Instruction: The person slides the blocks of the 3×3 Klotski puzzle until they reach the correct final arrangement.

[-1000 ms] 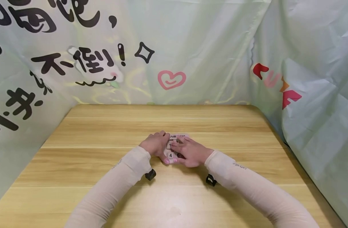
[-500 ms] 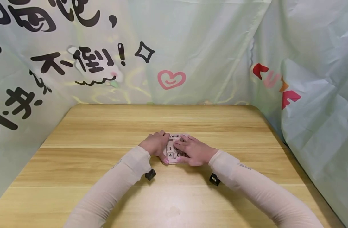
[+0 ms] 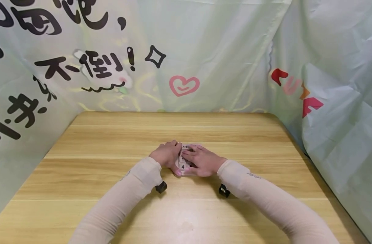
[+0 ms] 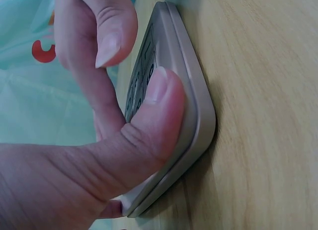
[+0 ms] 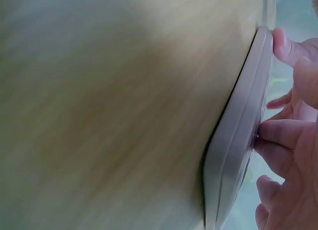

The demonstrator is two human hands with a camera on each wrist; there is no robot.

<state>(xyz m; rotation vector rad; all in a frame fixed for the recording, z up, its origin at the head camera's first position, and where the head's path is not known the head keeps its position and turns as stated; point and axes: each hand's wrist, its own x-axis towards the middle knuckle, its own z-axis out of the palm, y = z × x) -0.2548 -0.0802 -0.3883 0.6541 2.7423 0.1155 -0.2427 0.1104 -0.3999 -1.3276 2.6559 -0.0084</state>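
Note:
A number sliding puzzle (image 3: 182,166) in a pale frame lies flat on the table, its 1 and 4 tiles showing. My left hand (image 3: 167,155) grips its left end; in the left wrist view that thumb (image 4: 156,115) presses on the near part of the frame (image 4: 201,108). Over the tiles stretches my right hand (image 3: 205,163), fingers extended and tips touching the face. That hand hides the right side of the board. From the right wrist view, right-hand fingers (image 5: 285,135) meet the puzzle's face beyond its side edge (image 5: 236,140).
The wooden table (image 3: 112,135) surrounds the puzzle. A printed cloth curtain (image 3: 219,51) hangs behind it and along both sides. A black wrist camera (image 3: 161,187) sits under the left sleeve, another camera (image 3: 224,190) under the right.
My right hand shifted right, uncovering more tiles, then came back left over the board. Near the top left, the 1 tile sits lower than a second ago. My left hand stays put.

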